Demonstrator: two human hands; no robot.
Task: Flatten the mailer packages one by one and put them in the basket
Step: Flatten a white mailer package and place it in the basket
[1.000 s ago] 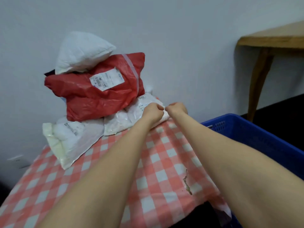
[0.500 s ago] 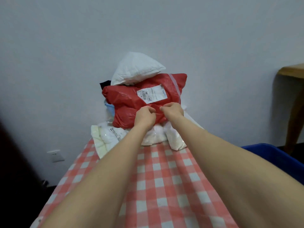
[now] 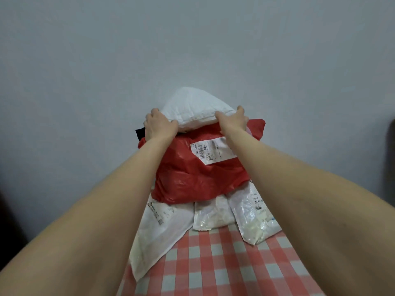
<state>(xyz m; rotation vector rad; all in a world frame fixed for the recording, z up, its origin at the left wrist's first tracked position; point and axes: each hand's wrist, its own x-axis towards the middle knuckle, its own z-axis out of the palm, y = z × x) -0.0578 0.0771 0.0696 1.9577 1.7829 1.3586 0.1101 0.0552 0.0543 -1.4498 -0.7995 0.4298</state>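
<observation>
A puffy white mailer (image 3: 193, 107) tops a pile of mailer packages against the wall. My left hand (image 3: 159, 124) grips its left end and my right hand (image 3: 233, 121) grips its right end, fingers curled round its lower edge. Under it lies a bulging red mailer (image 3: 192, 174) with a white shipping label (image 3: 210, 152). Beneath the red one lie clear and white plastic mailers (image 3: 162, 227), another of them (image 3: 254, 218) on the right. The basket is out of view.
The pile rests on a table with a red-and-white checked cloth (image 3: 224, 265). A dark item (image 3: 140, 133) sticks out behind the red mailer at the left. A grey wall stands right behind the pile.
Both hands rose from the front of the red mailer to the white mailer on top and took hold of its two ends. The camera moved closer and turned left, losing the blue basket.
</observation>
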